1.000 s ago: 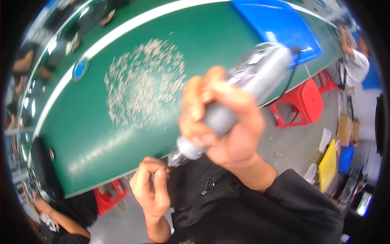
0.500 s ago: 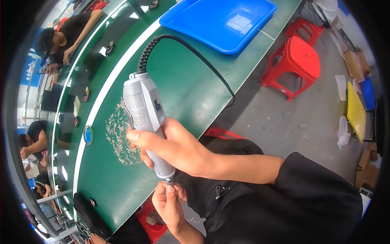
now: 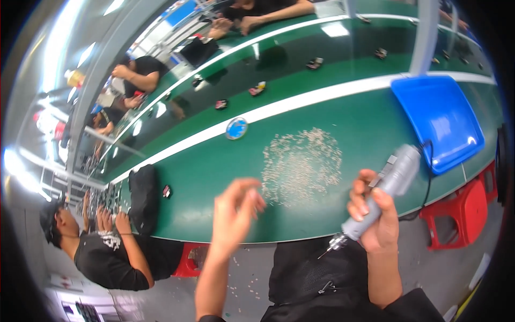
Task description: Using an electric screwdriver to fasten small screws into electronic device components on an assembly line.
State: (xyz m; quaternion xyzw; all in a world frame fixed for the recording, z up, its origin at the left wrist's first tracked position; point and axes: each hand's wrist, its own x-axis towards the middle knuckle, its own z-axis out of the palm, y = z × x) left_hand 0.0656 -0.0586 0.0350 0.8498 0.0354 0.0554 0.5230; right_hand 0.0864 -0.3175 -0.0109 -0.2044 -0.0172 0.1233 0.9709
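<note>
My right hand (image 3: 378, 220) is wrapped round a grey electric screwdriver (image 3: 394, 180). Its thin bit (image 3: 324, 252) points down toward my lap, and a black cord (image 3: 431, 180) trails from its other end. Held over the near edge of the green table, my left hand (image 3: 234, 214) has loosely bent fingers, somewhat blurred, and I see nothing between them. Just beyond its fingertips lies a spread of tiny pale pieces (image 3: 303, 166) that look like screws, too small to tell for certain.
A blue tray (image 3: 456, 129) sits on the table at right, above red stools (image 3: 464, 214). A small round blue-filled dish (image 3: 236, 129) stands by the white strip. Beyond are small dark-and-red parts (image 3: 257, 88). At left a co-worker (image 3: 115, 249) sits near a black bundle (image 3: 144, 201).
My view has swung toward the table. My left hand has left the screwdriver's tip and moved toward the pale pieces. The screwdriver, still in my right hand, now shows a bare bit.
</note>
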